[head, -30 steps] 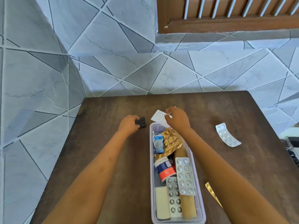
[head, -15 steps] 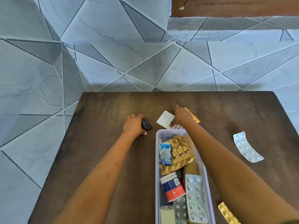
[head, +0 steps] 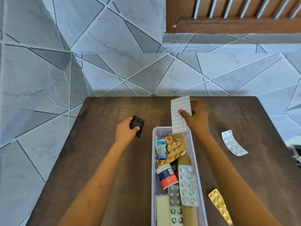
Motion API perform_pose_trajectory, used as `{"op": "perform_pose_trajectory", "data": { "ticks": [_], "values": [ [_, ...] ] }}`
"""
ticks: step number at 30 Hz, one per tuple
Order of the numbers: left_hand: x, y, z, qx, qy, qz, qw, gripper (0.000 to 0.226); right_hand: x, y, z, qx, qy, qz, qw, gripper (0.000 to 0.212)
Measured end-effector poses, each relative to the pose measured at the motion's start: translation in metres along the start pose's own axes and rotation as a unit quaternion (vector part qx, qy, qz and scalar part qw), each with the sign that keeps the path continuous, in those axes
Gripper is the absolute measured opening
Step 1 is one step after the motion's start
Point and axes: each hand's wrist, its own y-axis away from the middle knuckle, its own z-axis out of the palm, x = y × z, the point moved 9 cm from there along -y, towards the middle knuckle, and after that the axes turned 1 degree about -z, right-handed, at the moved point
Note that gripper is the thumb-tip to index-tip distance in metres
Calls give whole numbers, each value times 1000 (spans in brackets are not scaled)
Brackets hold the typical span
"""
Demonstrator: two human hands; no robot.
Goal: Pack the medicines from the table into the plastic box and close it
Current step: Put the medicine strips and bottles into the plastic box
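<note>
A clear plastic box [head: 154, 162] stands open on the dark table [head: 101, 144], holding several blister strips, a gold foil pack [head: 174, 147], a small blue-and-red bottle [head: 167, 176] and a tan tube. My right hand [head: 196, 119] holds a long white blister strip [head: 180, 115] upright above the box's far end. My left hand [head: 127, 131], to the left of the box, grips a small black blister pack [head: 137, 125]. A silver blister strip [head: 232, 143] and a gold blister strip [head: 220, 206] lie on the table to the right of the box.
Tiled walls [head: 48, 79] close in the table on the far and left sides. A wooden window frame [head: 228, 25] sits high at the back right. No lid is in view.
My right hand has lifted the white blister strip off the table and holds it up over the box's far end. My left hand has raised the black pack slightly.
</note>
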Motion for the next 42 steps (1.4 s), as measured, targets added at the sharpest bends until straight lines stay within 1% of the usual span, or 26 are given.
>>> {"op": "perform_pose_trajectory", "data": {
  "ticks": [2, 3, 5, 7, 8, 10, 12, 14, 16, 18, 19, 22, 24, 26, 27, 30, 32, 34, 35, 37, 39, 40, 41, 42],
  "values": [
    [4, 19, -4, 5, 45, 2, 999, 36, 0, 35, 6, -43, -11, 5, 999, 54],
    [6, 28, -5, 5, 55, 2, 998, 35, 7, 50, 15, -68, -3, 10, 998, 55],
    [10, 46, -3, 0, 59, 7, 998, 33, 27, 75, 35, -99, 37, 29, 994, 46],
    [13, 61, -2, -2, 65, 11, 998, 30, 47, 88, 49, -104, 81, 42, 990, 31],
    [13, 67, -2, -4, 73, 8, 997, 28, 55, 90, 53, -98, 92, 48, 990, 27],
    [12, 78, -4, -6, 87, 5, 996, 26, 61, 92, 56, -92, 102, 57, 989, 29],
    [12, 87, -7, -4, 82, 8, 997, 26, 58, 92, 62, -114, 146, 38, 982, 39],
    [11, 95, -8, -4, 83, 9, 997, 25, 52, 94, 70, -152, 225, -10, 962, 46],
    [11, 102, -8, -7, 82, 14, 996, 24, 50, 99, 80, -190, 332, -56, 922, 51],
    [11, 108, -6, -13, 84, 20, 996, 24, 56, 105, 84, -204, 418, -71, 882, 54],
    [10, 111, -5, -17, 85, 22, 996, 24, 60, 108, 83, -204, 441, -65, 871, 54],
    [7, 118, -2, -28, 86, 27, 996, 26, 66, 116, 80, -213, 464, -67, 857, 57],
    [5, 121, 1, -32, 90, 27, 995, 25, 70, 124, 78, -243, 481, -84, 838, 61],
    [7, 126, 2, -35, 93, 30, 995, 24, 74, 129, 77, -280, 490, -85, 821, 60],
    [9, 129, 3, -36, 92, 30, 995, 24, 75, 131, 77, -296, 485, -79, 819, 60],
    [16, 139, 5, -36, 90, 30, 995, 24, 70, 129, 75, -314, 436, -62, 841, 56],
    [24, 147, 6, -37, 68, 42, 996, 23, 56, 128, 65, -281, 409, -98, 862, 53],
    [34, 157, 13, -61, 14, 66, 996, 24, 46, 135, 47, -227, 394, -140, 880, 53],
    [40, 162, 20, -90, -20, 83, 992, 24, 43, 141, 35, -202, 380, -147, 891, 55],
    [47, 180, 45, -179, -69, 98, 976, 24, 51, 160, 12, -175, 348, -135, 911, 58],
    [45, 199, 72, -265, -150, 95, 948, 29, 66, 182, -6, -175, 317, -112, 925, 58],
    [40, 205, 81, -276, -195, 83, 938, 32, 73, 192, -11, -182, 306, -104, 929, 60],
    [36, 210, 87, -262, -229, 64, 935, 33, 79, 203, -16, -194, 298, -99, 930, 62],
    [33, 213, 88, -230, -233, 41, 944, 34, 84, 210, -16, -204, 290, -98, 930, 63]
  ]
}}
